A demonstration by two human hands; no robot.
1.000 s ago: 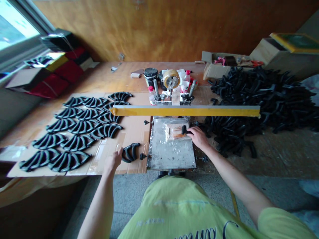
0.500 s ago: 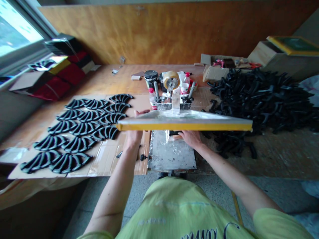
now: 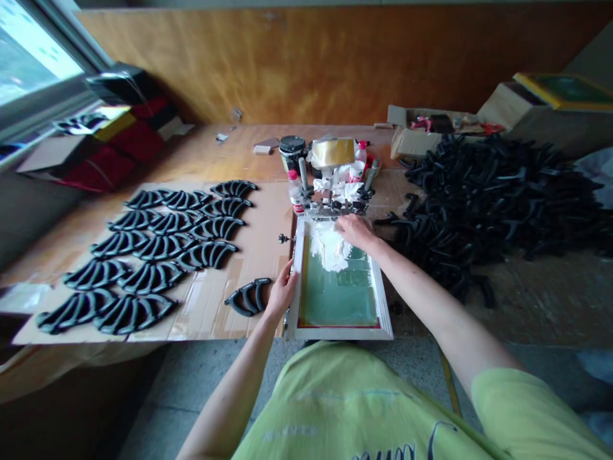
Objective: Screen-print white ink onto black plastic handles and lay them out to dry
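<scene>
A screen printing frame [image 3: 385, 313] lies flat in front of me, with green mesh and a thick patch of white ink [image 3: 331, 248] at its far half. My left hand [image 3: 283, 289] is at the frame's left edge, its fingers curled against the side. My right hand [image 3: 355, 231] is closed over the far end of the mesh, beside the white ink; whatever its fingers grip is hidden. Behind the frame stands a metal hinge clamp [image 3: 335, 207] smeared with white. Just left of my left hand, a small fan of curved black handles [image 3: 248, 298] rests on cardboard.
Rows of black curved handles [image 3: 138, 278] cover the cardboard on the left. A large heap of them [image 3: 498, 198] lies at right. Behind the clamp are a red-capped bottle [image 3: 295, 191], a dark-lidded tub [image 3: 291, 151] and a tape roll [image 3: 332, 153]. An open carton [image 3: 416, 142] stands farther back.
The frame has swung down from raised to flat. My right hand has moved from underneath it to above its far end. My left hand has come lower along its left side.
</scene>
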